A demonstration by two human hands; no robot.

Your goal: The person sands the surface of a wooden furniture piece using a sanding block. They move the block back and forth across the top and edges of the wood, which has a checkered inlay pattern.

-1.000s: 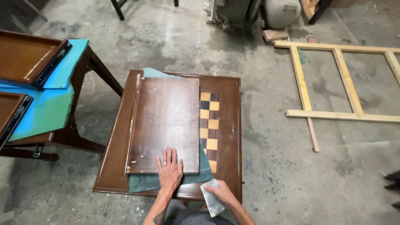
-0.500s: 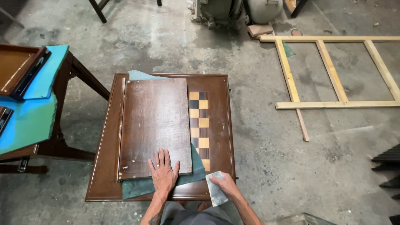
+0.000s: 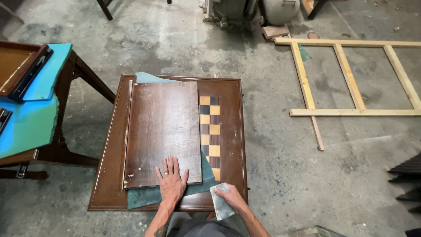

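Dark brown wooden panel [image 3: 163,134] lies flat on the worktop [image 3: 109,175], on top of a green cloth [image 3: 147,197] that sticks out at the near and far edges. Panel covers most of the worktop's left side; the inlaid chessboard strip [image 3: 210,131] shows just to its right.

Left hand [image 3: 171,182]: fingers spread, palm pressed flat on the near edge of the panel, partly over the cloth. Same place on the panel as half a second ago, so it reads as a hold-down, not a stroke.

Right hand [image 3: 232,199]: pinching a grey sheet of sandpaper [image 3: 220,202] at the worktop's near right corner. Change vs. the earlier frames: the sheet has crept slightly left toward the panel, from hanging off the edge to sitting a bit more over the worktop. Not yet touching the panel.

Camera view has shifted a little; panel and cloth look unmoved relative to the worktop.

Around: a second table on the left with a blue sheet [image 3: 30,118] and dark framed trays [image 3: 17,66]; pale wooden frame [image 3: 351,79] on the concrete floor [image 3: 285,166] to the right.

Panel surface shows scuffs and pale chips near the left edge.
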